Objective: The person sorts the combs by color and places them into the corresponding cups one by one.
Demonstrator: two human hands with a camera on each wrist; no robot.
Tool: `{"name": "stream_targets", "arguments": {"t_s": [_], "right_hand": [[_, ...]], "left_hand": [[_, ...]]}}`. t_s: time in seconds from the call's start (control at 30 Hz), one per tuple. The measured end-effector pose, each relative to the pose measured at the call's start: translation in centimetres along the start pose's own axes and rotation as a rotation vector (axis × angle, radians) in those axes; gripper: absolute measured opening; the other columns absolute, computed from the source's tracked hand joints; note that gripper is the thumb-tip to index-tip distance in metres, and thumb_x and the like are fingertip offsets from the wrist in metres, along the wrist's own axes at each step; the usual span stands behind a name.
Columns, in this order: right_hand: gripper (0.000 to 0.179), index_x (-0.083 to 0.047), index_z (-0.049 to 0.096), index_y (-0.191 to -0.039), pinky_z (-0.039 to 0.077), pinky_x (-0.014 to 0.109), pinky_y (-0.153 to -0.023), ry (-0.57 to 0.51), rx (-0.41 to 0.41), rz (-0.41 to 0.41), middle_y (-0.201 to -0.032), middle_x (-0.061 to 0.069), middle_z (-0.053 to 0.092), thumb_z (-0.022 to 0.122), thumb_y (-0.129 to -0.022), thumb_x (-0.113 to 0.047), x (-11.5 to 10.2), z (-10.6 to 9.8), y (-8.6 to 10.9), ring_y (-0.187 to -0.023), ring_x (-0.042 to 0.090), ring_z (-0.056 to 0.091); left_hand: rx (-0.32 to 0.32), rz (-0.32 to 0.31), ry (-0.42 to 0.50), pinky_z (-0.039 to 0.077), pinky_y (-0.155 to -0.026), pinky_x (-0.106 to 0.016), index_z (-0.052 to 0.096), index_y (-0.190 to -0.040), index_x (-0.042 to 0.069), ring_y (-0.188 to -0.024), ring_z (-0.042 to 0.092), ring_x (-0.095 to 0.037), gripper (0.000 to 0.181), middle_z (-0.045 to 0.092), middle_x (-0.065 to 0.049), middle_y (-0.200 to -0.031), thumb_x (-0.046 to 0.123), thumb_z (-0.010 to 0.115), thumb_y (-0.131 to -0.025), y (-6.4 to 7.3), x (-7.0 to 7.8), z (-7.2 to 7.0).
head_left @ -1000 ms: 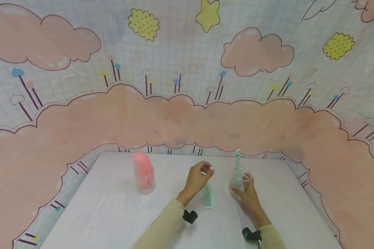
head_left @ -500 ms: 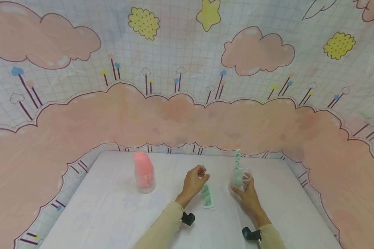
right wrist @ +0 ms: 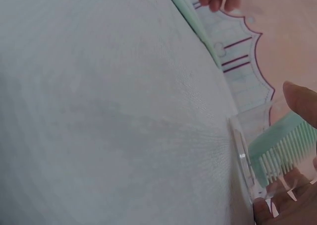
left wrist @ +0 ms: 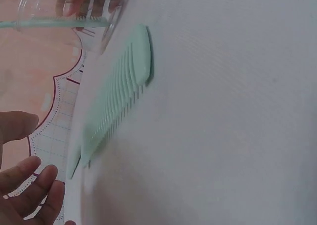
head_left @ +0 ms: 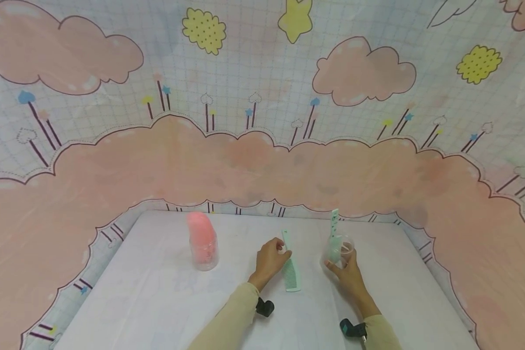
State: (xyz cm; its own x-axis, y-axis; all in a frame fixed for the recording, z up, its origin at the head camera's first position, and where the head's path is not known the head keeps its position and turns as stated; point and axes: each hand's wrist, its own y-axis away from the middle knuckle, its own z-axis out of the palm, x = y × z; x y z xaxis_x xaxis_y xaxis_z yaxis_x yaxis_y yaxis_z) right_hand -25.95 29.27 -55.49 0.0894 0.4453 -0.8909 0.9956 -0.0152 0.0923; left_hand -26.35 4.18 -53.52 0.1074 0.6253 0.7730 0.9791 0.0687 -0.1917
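Note:
A pale green comb (head_left: 291, 278) lies on the white table, its narrow handle pointing away from me. My left hand (head_left: 269, 261) hovers over the handle's left side. In the left wrist view its thumb (left wrist: 19, 125) and fingertips (left wrist: 48, 174) are spread apart, with nothing between them. With my right hand (head_left: 351, 276) I grip a clear plastic cup (head_left: 348, 238) that stands on the table. Inside the cup is a second green comb (head_left: 334, 226), teeth end down, its patterned handle rising above the rim. The right wrist view shows its teeth (right wrist: 292, 148) through the cup wall.
Another clear cup (head_left: 205, 264) stands at the left, holding a rounded pink thing (head_left: 200, 227) whose kind I cannot tell. The white table (head_left: 157, 291) ends at the back against a cloud-patterned cloth (head_left: 262, 170).
My left hand has lowered and shifted slightly left and nearer to me, so the handle of the lying comb now shows beyond it. My right hand keeps its grip on the cup.

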Motion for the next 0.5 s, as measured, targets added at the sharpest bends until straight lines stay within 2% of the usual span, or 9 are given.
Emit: {"name": "stream_targets", "arguments": {"t_s": [0.17, 0.37, 0.5], "right_hand": [[0.098, -0.018, 0.004, -0.154, 0.017, 0.065, -0.118, 0.002, -0.003, 0.017, -0.162, 0.027, 0.014, 0.072, -0.088, -0.040, -0.1, 0.0, 0.0, -0.148, 0.049, 0.013], [0.097, -0.018, 0.005, -0.153, 0.018, 0.064, -0.118, 0.011, -0.001, 0.020, -0.162, 0.027, 0.014, 0.072, -0.087, -0.041, -0.1, 0.0, 0.0, -0.148, 0.048, 0.013], [0.099, -0.017, 0.005, -0.154, 0.017, 0.064, -0.118, 0.012, 0.001, 0.015, -0.162, 0.027, 0.014, 0.073, -0.086, -0.043, 0.0, 0.0, 0.0, -0.149, 0.048, 0.013]], "left_hand": [[-0.003, -0.019, -0.056, 0.043, -0.079, -0.042, 0.068, -0.103, 0.005, -0.082, 0.058, -0.020, 0.034, 0.069, -0.008, -0.095, 0.031, 0.076, -0.083, 0.1, -0.2, 0.3], [-0.023, -0.098, -0.103, 0.038, -0.086, -0.046, 0.068, -0.101, 0.008, -0.084, 0.054, -0.021, 0.040, 0.066, -0.003, -0.090, 0.041, 0.077, -0.080, 0.2, -0.1, 0.9], [-0.011, -0.136, -0.130, 0.035, -0.090, -0.048, 0.068, -0.096, 0.009, -0.085, 0.052, -0.022, 0.039, 0.064, -0.002, -0.088, 0.043, 0.078, -0.079, 0.1, -0.1, 1.6]]}}
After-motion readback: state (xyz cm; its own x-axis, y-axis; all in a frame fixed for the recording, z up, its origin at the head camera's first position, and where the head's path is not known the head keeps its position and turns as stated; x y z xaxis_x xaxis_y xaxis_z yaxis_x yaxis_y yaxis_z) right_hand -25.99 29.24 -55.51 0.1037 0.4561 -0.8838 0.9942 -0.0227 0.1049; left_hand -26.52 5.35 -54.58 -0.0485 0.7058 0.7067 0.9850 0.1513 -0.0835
